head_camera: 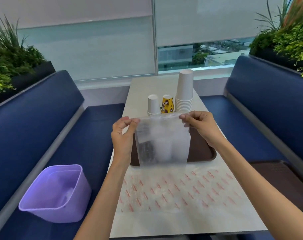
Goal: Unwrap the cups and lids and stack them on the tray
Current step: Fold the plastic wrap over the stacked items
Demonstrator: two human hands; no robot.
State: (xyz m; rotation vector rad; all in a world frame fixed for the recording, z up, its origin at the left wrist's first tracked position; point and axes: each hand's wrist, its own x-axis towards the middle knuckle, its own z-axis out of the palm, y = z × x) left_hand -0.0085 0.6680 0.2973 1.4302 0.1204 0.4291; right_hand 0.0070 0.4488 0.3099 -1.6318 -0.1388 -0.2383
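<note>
blue booth benches flank a pale table under a window with lowered blinds. a brown tray lies on the middle of the table. above the tray, the person holds up a cloudy plastic wrapper by its top edge. the left hand pinches the left corner between thumb and curled fingers, and the right hand pinches the right corner the same way. the sheet hangs down in front of the tray.

at the tray's far edge stand a tall stack of white cups, a short stack of white cups and, between them, yellow printed cups, all upside down. the wrapper hides whether they rest on the tray. just nearer than the tray, a red-printed plastic sheet lies flat on the table. left of the tray, a purple bin sits on the bench seat. right of the tray, a second dark tray lies on the other bench.
</note>
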